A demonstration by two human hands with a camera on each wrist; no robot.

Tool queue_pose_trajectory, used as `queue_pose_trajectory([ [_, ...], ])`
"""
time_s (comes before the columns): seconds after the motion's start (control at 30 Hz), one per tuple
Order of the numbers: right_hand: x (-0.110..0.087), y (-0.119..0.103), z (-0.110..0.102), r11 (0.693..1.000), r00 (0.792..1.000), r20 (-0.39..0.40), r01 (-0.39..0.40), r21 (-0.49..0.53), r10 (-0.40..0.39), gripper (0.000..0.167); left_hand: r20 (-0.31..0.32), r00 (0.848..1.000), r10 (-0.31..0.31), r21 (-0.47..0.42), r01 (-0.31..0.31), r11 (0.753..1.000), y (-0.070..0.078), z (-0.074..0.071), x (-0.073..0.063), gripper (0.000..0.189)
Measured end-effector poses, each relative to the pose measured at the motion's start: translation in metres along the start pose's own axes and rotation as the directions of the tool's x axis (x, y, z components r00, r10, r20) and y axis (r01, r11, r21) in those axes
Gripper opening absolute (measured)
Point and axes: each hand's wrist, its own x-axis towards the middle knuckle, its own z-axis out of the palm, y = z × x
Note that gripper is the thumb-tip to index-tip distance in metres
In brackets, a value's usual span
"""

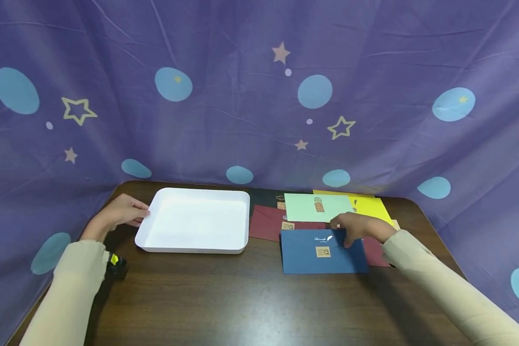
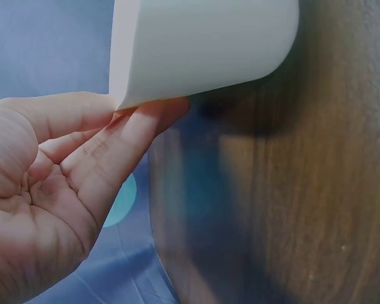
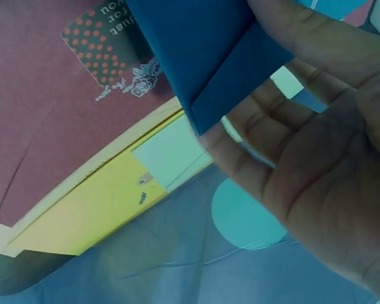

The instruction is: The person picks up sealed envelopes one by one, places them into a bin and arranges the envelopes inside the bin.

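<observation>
We see the left hand [image 1: 118, 212] pinching the near-side rim of a white, shallow rectangular tray [image 1: 194, 221] with rounded corners, the thumb on one face and the fingers on the other; the tray reaches from that hand toward the right one. We see the right hand [image 1: 363, 226] pinching the far edge of a dark blue rectangular paper envelope [image 1: 300, 259], thumb on one side and fingers on the other, so the envelope extends from this hand toward us. A square tan sticker [image 1: 323, 252] sits on its face, left of the right hand. Between our hands, partly behind the blue envelope, lies a dark red paper envelope [image 1: 264, 223]. Just beyond the right hand we find a pale mint-green paper envelope [image 1: 300, 209] overlapping a bright yellow paper envelope [image 1: 372, 207], all on a dark brown wooden surface [image 1: 199, 298]
</observation>
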Motion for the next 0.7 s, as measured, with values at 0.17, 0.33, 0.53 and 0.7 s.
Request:
queue_pose_trajectory([
  [0.17, -0.004, -0.002, -0.002, 1.0, 1.0, 0.001, -0.026, -0.015, 0.026, 0.052, -0.002, 0.998, -0.056, -0.016, 0.056, 0.998, -0.002, 0.0, 0.001, 0.042],
  [0.33, -0.006, 0.003, -0.006, 1.0, 1.0, 0.004, 0.004, -0.014, -0.004, 0.039, -0.006, 0.996, -0.084, -0.019, 0.084, 0.996, -0.001, 0.0, 0.0, 0.043],
  [0.53, -0.006, 0.015, -0.006, 0.995, 0.998, -0.003, 0.064, 0.077, -0.064, 0.027, -0.016, 0.996, -0.084, -0.036, 0.084, 0.996, 0.001, 0.0, -0.002, 0.044],
  [0.7, -0.006, 0.024, -0.006, 0.975, 0.996, -0.016, 0.092, 0.205, -0.091, 0.025, -0.029, 0.996, -0.08, -0.049, 0.079, 0.996, 0.001, 0.002, -0.004, 0.045],
])
